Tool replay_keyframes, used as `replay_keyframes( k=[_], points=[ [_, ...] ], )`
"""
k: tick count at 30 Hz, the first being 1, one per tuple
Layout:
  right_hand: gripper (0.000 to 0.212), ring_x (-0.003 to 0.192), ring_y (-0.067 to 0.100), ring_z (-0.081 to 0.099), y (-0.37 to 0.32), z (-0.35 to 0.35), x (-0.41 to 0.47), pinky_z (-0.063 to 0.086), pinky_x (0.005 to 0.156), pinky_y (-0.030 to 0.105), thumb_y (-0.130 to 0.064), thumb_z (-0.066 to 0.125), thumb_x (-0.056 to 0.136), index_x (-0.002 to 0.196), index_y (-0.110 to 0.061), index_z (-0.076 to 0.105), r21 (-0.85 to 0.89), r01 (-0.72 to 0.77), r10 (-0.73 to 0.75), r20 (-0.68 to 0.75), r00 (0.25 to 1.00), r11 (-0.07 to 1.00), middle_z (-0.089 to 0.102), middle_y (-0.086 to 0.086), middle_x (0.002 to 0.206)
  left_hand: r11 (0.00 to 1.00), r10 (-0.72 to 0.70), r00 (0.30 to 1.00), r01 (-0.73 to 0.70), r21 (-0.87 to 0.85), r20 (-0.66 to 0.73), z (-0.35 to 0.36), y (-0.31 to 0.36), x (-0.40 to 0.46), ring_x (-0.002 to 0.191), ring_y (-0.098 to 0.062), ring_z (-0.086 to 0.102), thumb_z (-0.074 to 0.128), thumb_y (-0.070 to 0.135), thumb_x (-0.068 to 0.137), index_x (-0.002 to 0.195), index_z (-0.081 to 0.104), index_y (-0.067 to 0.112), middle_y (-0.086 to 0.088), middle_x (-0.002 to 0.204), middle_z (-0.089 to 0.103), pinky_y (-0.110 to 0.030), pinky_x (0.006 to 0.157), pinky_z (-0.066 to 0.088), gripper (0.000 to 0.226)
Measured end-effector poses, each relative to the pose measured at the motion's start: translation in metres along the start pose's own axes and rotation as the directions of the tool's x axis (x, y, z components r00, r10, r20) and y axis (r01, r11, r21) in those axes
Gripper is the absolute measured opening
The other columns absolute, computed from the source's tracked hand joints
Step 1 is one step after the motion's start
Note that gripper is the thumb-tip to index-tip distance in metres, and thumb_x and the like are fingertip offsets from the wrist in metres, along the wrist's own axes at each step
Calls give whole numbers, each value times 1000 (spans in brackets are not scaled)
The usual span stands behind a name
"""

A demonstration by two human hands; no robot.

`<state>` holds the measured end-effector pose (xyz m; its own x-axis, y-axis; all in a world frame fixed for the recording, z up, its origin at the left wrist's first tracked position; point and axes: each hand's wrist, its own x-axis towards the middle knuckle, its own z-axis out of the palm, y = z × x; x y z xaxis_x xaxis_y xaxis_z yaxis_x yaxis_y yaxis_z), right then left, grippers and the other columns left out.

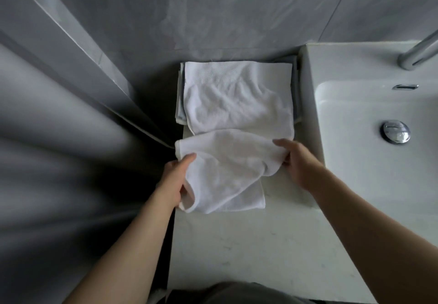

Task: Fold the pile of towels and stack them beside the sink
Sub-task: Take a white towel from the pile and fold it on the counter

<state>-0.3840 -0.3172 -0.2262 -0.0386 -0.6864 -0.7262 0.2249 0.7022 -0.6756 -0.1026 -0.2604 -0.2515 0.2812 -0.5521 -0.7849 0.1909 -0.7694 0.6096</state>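
A white towel [227, 168] lies partly folded on the pale countertop [248, 244], its near part doubled over. My left hand [176, 180] grips its left edge, thumb on top. My right hand [296, 159] holds its right edge, fingers tucked under the fold. Behind it, against the wall, sits a stack of towels [237, 95] with a white one on top and grey-blue edges showing beneath. The far end of the held towel runs up onto this stack.
A white sink [379, 138] lies to the right, with a chrome drain plug [395, 131] and a chrome tap [419, 52]. A grey tiled wall [213, 14] stands behind. The countertop's left edge drops off next to a grey panel [59, 90].
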Motion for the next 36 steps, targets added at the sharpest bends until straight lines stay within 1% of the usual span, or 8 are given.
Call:
replay_keyframes(
  k=[4,8,13,16,23,27,32,36],
  points=[
    [81,101,26,58,52,-5,-10,49,85,34,-15,65,57,136,-9,45,-192,-54,37,-95,995,980,61,13,122,967,-21,999,28,253,-32,-6,-39,-16,84,-28,69,74,50,66,104,67,14,-11,94,72,-38,74,56,52],
    [34,75,19,59,78,-5,-13,49,63,27,-13,67,83,116,-9,59,-155,-192,167,-161,973,969,65,5,90,902,-7,997,-27,430,77,-9,-50,-20,86,-25,69,62,14,84,99,68,16,-8,95,73,-37,78,56,16],
    [27,81,25,70,83,-7,-21,55,68,32,-22,71,84,108,-10,65,-103,-14,5,-87,996,995,73,9,92,964,-94,993,74,254,68,-16,-47,-23,96,-29,69,55,15,90,106,66,16,-10,99,73,-42,90,55,20],
    [26,83,25,71,77,-10,-28,59,74,36,-26,70,85,105,-9,68,-40,80,-82,-37,996,996,75,10,91,970,-218,969,202,136,119,-26,-50,-27,89,-26,72,59,22,93,108,70,7,-10,92,76,-35,76,56,24],
    [30,87,31,65,85,-30,-49,54,86,38,-22,75,80,104,-7,66,-453,-121,202,135,970,883,71,12,93,949,-254,905,301,-92,340,-35,-69,-42,97,-25,73,54,18,98,115,67,-1,-15,110,74,-35,76,59,28],
    [6,79,22,59,99,-52,-65,48,85,37,-10,66,86,91,-7,65,-540,-159,267,126,956,826,65,8,85,956,-262,904,292,-39,339,-43,-80,-53,106,-34,70,66,28,88,121,67,8,-16,118,71,-46,87,56,39],
    [25,94,24,68,111,-68,-89,56,81,34,-9,65,86,110,-10,59,-589,-142,295,171,940,795,71,8,104,972,-236,918,227,65,318,-51,-95,-79,108,-36,68,72,21,73,125,62,11,-16,115,72,-49,86,58,54],
    [31,98,31,64,129,-76,-103,57,85,41,-10,57,92,121,1,59,-641,-181,287,64,956,746,64,23,114,954,-250,948,206,219,198,-47,-112,-97,107,-36,67,72,13,83,122,62,6,-19,112,72,-48,90,57,42]
  ],
)
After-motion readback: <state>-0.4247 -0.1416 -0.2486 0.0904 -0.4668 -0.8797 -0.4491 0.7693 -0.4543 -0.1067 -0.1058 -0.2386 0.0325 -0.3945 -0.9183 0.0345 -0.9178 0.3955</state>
